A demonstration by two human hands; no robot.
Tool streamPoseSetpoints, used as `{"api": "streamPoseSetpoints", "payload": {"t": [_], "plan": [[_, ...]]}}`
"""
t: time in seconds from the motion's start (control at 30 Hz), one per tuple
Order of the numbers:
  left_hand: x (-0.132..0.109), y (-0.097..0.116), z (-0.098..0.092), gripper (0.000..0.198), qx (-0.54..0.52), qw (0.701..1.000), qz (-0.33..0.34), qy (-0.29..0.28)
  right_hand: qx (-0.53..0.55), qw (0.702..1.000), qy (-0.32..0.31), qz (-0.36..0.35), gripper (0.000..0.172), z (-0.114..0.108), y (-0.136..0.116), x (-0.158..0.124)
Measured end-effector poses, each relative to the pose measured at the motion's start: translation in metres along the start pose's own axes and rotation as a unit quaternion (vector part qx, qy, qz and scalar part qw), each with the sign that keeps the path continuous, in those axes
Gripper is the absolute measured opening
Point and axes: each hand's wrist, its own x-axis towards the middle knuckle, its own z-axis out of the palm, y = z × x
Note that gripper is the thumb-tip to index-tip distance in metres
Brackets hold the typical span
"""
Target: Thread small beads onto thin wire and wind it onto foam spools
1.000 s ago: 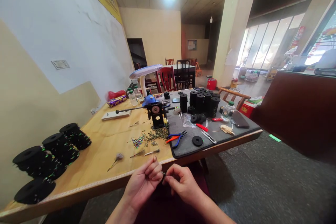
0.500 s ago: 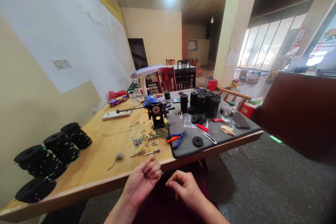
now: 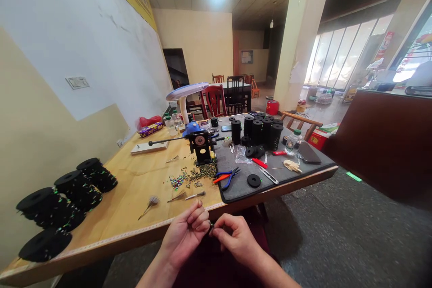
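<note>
Table [image 3: 124, 202]: wooden, with pliers [image 3: 228, 177] on top.
Left hand [image 3: 185, 234]: fingers curled in, holding a tiny dark thing [image 3: 211, 226].
Right hand [image 3: 233, 235]: thumb and finger pinching it too.
Tiny dark thing: between the hands, too small to name.

Half a second ago a gap parted the two hands; now the right hand [image 3: 234, 234] is back close beside the left hand [image 3: 186, 230], its fingertips pinched at the small dark piece [image 3: 211, 225] between them.
</note>
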Motion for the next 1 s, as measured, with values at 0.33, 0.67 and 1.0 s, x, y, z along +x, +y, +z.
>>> {"api": "streamPoseSetpoints", "payload": {"t": [0.33, 0.67, 1.0], "plan": [[0.003, 0.000, -0.003, 0.026, -0.020, 1.000, -0.004, -0.007, -0.015, 1.000, 0.008, 0.012, 0.036, -0.005, 0.026, -0.005], [0.003, -0.001, 0.000, 0.027, -0.023, 1.000, -0.007, 0.001, -0.022, 0.999, 0.004, 0.028, 0.032, -0.010, 0.030, -0.004], [0.006, -0.006, -0.002, 0.028, -0.002, 1.000, -0.020, 0.018, 0.062, 0.998, -0.026, 0.016, 0.034, -0.005, 0.001, 0.006]]}}
